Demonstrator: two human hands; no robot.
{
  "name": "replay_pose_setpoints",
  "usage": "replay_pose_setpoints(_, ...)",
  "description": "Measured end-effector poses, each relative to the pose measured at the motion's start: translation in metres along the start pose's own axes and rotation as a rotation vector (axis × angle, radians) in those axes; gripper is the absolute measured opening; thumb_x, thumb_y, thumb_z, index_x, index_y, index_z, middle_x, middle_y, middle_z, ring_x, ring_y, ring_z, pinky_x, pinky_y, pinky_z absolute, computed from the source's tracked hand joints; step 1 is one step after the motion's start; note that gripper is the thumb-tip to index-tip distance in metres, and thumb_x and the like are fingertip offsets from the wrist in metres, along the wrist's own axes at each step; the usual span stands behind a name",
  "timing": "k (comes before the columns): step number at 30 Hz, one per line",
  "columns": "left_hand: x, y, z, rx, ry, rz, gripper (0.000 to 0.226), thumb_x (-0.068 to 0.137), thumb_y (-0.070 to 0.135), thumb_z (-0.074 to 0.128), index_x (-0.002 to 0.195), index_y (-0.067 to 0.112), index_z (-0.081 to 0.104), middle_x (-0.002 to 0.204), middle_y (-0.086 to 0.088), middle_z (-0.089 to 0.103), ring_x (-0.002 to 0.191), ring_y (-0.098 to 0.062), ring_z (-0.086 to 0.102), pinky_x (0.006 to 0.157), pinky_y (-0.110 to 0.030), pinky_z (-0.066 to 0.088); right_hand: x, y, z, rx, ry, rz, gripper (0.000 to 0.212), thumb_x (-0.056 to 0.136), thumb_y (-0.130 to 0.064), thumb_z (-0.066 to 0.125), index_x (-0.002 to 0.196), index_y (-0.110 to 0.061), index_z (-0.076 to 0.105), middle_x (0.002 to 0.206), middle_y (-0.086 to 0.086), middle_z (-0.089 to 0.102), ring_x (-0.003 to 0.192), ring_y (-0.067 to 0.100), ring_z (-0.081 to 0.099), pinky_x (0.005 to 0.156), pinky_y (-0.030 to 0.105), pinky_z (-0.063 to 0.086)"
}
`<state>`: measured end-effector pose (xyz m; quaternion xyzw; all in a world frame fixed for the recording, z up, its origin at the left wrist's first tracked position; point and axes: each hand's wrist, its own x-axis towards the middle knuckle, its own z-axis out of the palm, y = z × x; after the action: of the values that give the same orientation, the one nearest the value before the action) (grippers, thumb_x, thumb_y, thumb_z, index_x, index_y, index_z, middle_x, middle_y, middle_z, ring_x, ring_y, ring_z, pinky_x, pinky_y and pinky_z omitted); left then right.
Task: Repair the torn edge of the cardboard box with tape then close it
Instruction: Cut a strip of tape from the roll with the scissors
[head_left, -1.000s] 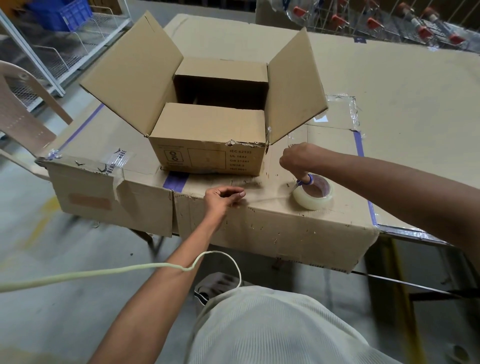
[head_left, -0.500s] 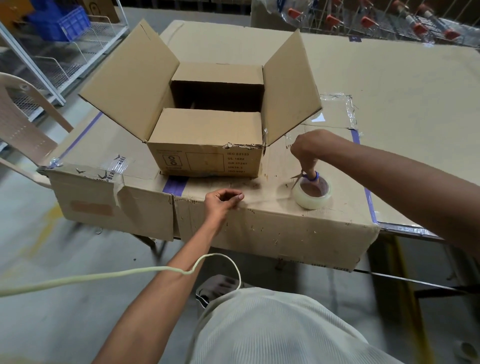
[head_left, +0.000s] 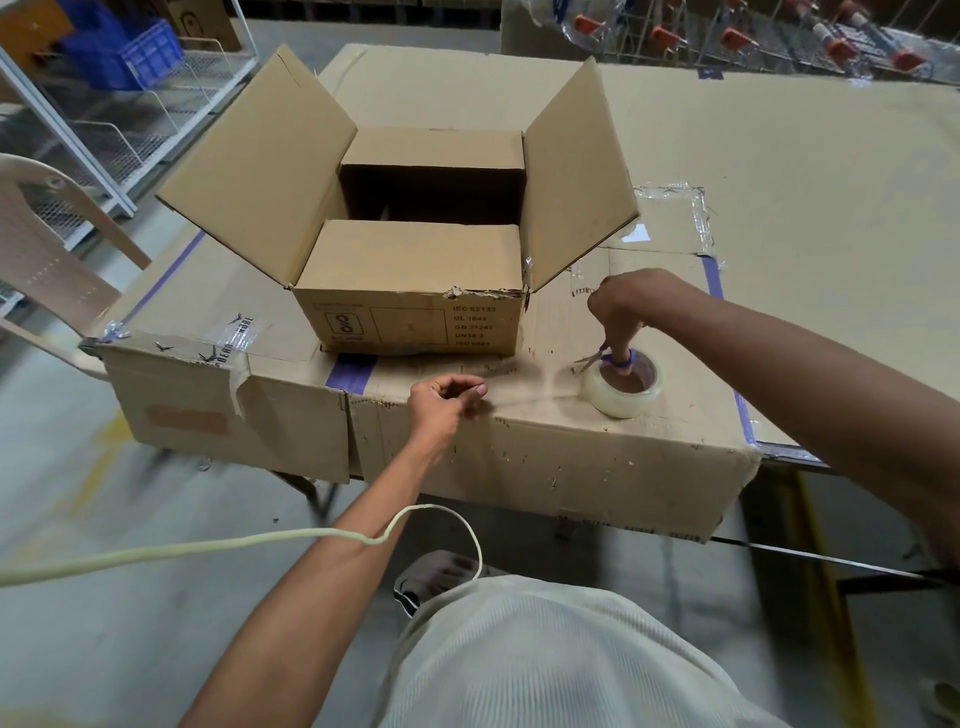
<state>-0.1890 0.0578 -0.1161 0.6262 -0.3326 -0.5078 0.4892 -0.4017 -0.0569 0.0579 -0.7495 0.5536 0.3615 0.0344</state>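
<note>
Brown corrugated cardboard box (head_left: 415, 291): standing open near the front of the cardboard-covered table (head_left: 779, 208), side flaps splayed outward, front and back flaps folded inward. Torn edge (head_left: 483, 293): ragged strip along the top of the front wall, toward the right corner, still bare of tape.

Clear roll of packing tape (head_left: 623, 387): lying flat just right of the box, close to the table's front edge. Clear tape strip (head_left: 530, 395): drawn out leftward from the roll, faint and hard to trace.

Left hand (head_left: 447, 397): fingers curled closed, pinching the free end of the strip.

Right hand (head_left: 623, 306): closed on small purple-handled scissors (head_left: 605, 358), blades slightly parted, at the roll's near rim.

Step in hand, by judgement: cutting off a length of tape. Best done with the strip kept taut and clear of the table, cut square and close to the roll, length enough to overlap sound cardboard on both sides of the tear; cut end kept from folding back onto itself.
</note>
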Motion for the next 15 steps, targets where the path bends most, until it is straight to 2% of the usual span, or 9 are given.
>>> replay_pose_setpoints(3,-0.002,0.005,0.002,-0.008,0.005,0.015,0.014,0.087,-0.002,0.077,0.098,0.007,0.078,0.092,-0.005,0.079,0.075,-0.01,0.077,0.065,-0.023,0.061,-0.002,-0.008,0.003,-0.044,-0.034,-0.006,0.047,0.064,-0.047,0.092,0.072,-0.017,0.056,0.08,-0.001,0.056,0.087,0.022,0.063,0.054,0.026,0.043)
replay_pose_setpoints(6,-0.003,0.009,0.005,0.026,0.017,0.058,0.014,0.086,0.0,0.079,0.094,0.011,0.079,0.094,-0.005,0.079,0.078,-0.011,0.076,0.059,-0.018,0.056,0.0,-0.016,0.009,-0.111,-0.03,-0.045,0.043,0.065,-0.043,0.092,0.078,-0.016,0.061,0.091,-0.002,0.059,0.096,0.022,0.066,0.056,0.025,0.044)
replay_pose_setpoints(8,-0.002,0.01,0.005,0.085,0.022,0.098,0.013,0.085,0.004,0.081,0.092,0.016,0.081,0.093,-0.002,0.08,0.081,-0.013,0.074,0.057,-0.019,0.053,0.001,-0.022,0.011,-0.151,-0.018,-0.069,0.044,0.066,-0.04,0.092,0.088,-0.017,0.063,0.095,-0.001,0.06,0.097,0.022,0.067,0.064,0.027,0.049)
replay_pose_setpoints(11,-0.001,0.014,0.005,0.167,0.024,0.156,0.011,0.085,0.011,0.083,0.092,0.019,0.082,0.089,0.004,0.08,0.074,-0.008,0.069,0.056,-0.019,0.05,0.0,-0.03,0.01,-0.202,0.001,-0.08,0.047,0.062,-0.038,0.094,0.092,-0.019,0.063,0.082,-0.004,0.056,0.09,0.022,0.066,0.071,0.029,0.053)
replay_pose_setpoints(13,-0.002,0.017,0.004,0.201,0.031,0.175,0.01,0.085,0.014,0.084,0.091,0.022,0.083,0.088,0.007,0.08,0.077,-0.008,0.07,0.06,-0.021,0.053,0.0,-0.034,0.009,-0.221,0.011,-0.083,0.048,0.06,-0.037,0.094,0.094,-0.019,0.064,0.08,-0.005,0.055,0.088,0.021,0.066,0.068,0.028,0.053)
replay_pose_setpoints(15,-0.001,0.021,0.005,0.2,0.036,0.182,0.009,0.084,0.016,0.085,0.09,0.023,0.083,0.086,0.006,0.08,0.075,-0.011,0.07,0.06,-0.031,0.058,0.0,-0.036,0.009,-0.235,0.017,-0.09,0.048,0.06,-0.037,0.094,0.095,-0.019,0.065,0.081,-0.005,0.056,0.085,0.02,0.066,0.059,0.025,0.048)
